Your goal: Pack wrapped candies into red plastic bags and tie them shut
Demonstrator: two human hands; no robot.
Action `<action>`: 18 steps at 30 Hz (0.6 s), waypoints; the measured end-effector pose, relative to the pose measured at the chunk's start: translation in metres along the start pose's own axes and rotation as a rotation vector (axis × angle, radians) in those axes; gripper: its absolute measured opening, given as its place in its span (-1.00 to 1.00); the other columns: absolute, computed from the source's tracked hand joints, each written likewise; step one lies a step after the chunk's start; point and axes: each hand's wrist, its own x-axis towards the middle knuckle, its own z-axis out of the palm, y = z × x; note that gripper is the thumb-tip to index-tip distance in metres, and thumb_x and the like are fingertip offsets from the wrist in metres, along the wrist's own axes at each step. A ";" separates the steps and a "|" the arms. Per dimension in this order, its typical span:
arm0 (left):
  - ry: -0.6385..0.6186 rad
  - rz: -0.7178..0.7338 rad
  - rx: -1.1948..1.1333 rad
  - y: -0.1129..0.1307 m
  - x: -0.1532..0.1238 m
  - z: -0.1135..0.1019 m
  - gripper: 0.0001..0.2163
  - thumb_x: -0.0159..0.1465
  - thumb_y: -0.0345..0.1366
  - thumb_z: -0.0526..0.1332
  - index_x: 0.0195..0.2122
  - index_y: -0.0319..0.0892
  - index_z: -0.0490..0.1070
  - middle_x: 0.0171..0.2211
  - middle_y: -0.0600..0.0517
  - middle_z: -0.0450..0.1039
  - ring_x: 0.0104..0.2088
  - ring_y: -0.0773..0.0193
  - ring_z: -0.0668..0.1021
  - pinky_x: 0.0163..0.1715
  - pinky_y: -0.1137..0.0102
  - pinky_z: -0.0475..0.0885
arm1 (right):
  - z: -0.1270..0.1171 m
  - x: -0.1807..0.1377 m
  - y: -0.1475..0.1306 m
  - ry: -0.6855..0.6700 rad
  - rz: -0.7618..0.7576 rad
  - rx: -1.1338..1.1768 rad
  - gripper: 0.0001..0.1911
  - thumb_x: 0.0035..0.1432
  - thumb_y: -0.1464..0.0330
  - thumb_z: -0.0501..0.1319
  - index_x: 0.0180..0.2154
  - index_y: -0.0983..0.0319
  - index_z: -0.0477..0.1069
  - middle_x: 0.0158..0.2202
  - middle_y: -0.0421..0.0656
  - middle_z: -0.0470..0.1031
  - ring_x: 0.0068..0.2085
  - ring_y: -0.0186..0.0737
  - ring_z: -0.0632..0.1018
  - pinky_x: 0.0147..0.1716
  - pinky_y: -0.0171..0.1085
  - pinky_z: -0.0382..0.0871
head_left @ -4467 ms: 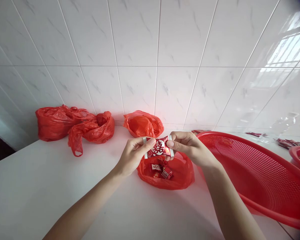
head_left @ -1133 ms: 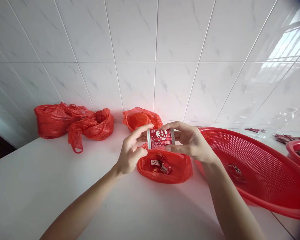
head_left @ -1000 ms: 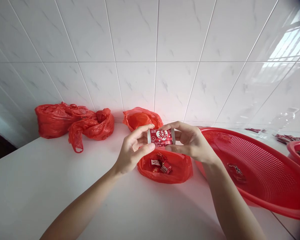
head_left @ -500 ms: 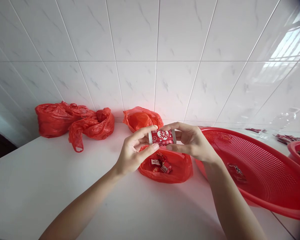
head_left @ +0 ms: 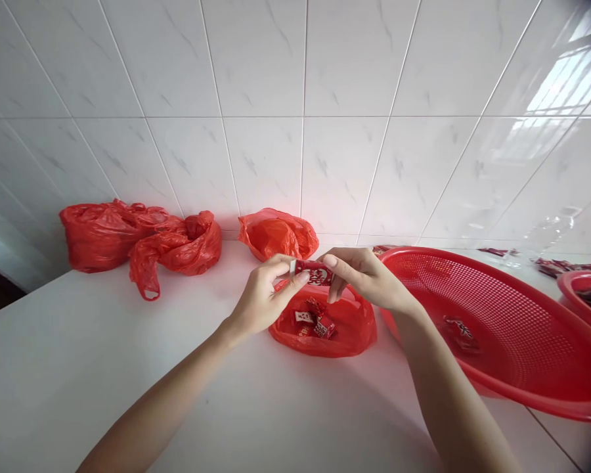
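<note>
A small red candy packet (head_left: 316,272) with a white printed emblem is held up between my two hands. My left hand (head_left: 261,292) pinches its left end between thumb and fingers. At the right end my right hand (head_left: 369,276) grips it, thumb on top, covering that edge. Just below and behind the packet, an open red plastic bag (head_left: 347,335) rests on the white counter, with several small wrapped sweets (head_left: 320,322) inside. What the packet contains cannot be seen.
Knotted red bags (head_left: 108,233) sit at the back left. Another open red bag (head_left: 278,233) stands against the tiled wall. To the right is a big red mesh basket (head_left: 502,315) holding a wrapped packet (head_left: 463,334). Beyond it are a smaller red basket (head_left: 571,282) and a clear bottle (head_left: 546,233).
The packet has tipped, so its printed face shows less. My right hand has turned and its thumb moved from below to the packet's top. The view has shifted slightly.
</note>
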 end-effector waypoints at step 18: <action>-0.179 -0.184 -0.308 0.008 0.000 0.001 -0.68 0.28 -0.20 0.31 0.02 -0.18 0.56 0.01 -0.09 0.57 0.06 0.03 0.56 0.13 0.17 0.42 | 0.000 0.003 0.003 -0.050 0.056 0.170 -0.69 -0.05 0.25 0.49 -0.27 0.29 0.59 -0.44 -0.19 0.53 -0.41 -0.35 0.48 -0.40 -0.34 0.39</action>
